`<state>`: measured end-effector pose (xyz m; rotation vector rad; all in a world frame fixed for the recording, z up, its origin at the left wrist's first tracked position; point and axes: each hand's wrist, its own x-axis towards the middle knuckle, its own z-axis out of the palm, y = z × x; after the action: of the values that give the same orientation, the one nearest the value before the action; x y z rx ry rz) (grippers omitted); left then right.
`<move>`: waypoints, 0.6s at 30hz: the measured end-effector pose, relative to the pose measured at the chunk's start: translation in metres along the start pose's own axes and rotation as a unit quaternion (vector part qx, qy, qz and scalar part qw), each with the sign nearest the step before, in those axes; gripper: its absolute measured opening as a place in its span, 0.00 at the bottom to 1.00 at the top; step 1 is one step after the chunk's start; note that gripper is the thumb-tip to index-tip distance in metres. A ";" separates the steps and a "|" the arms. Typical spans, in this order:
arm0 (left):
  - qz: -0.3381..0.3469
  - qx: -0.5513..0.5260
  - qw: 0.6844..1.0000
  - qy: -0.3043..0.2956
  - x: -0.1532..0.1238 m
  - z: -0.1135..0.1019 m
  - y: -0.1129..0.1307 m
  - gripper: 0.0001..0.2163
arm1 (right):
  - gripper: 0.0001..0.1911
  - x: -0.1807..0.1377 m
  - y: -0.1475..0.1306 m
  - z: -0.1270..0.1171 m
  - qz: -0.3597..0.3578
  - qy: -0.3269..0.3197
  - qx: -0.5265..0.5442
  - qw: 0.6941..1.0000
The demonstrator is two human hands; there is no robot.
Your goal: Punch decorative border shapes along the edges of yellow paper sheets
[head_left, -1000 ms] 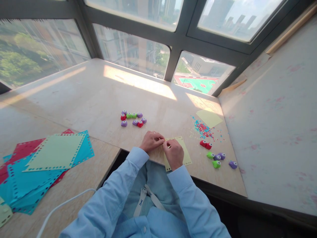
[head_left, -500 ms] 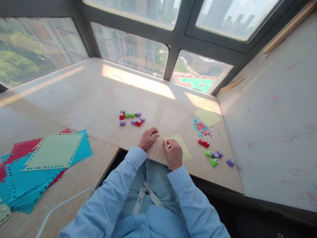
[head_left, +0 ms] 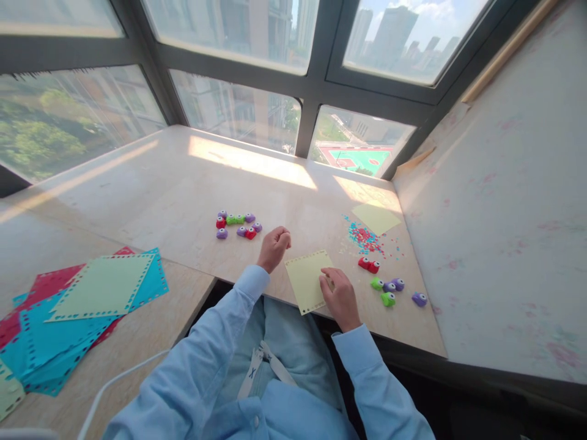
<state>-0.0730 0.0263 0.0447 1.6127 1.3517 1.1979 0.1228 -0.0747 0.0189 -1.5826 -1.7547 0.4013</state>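
Head view: thin, hole-edged yellow paper [head_left: 302, 282] lies flat, partly under the right grip [head_left: 342, 296], loosely spread; left grip [head_left: 274, 247], fisted, is near rounded, glossy punches [head_left: 250, 233]; pale tabletop [head_left: 151, 195] beneath both, windows [head_left: 238, 110] beyond

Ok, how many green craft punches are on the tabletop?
4: one green craft punch and its neighbour left of the left hand; another and a fourth right of the right hand.

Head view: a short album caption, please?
Right hand over yellow sheet, left hand curled beside it, punches and confetti nearby.
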 end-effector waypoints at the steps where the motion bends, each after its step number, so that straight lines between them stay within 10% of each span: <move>1: 0.003 0.016 1.000 -0.020 0.007 0.008 0.007 0.10 | 0.13 -0.003 0.001 -0.002 0.003 0.007 0.005 1.000; 8: 0.032 0.107 0.984 -0.137 0.051 0.096 0.047 0.02 | 0.12 -0.015 -0.002 -0.011 0.008 0.036 0.048 0.998; 11: 0.031 0.100 0.985 -0.134 0.060 0.124 0.053 0.14 | 0.11 -0.022 0.002 -0.017 0.017 0.044 0.064 0.997; 18: -0.020 0.002 0.995 -0.098 0.065 0.112 0.033 0.23 | 0.11 -0.030 0.014 -0.025 0.059 0.068 0.101 0.991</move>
<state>0.0457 0.0884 0.0528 1.6509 1.2560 0.9856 0.1497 -0.1059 0.0177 -1.5348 -1.4743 0.4996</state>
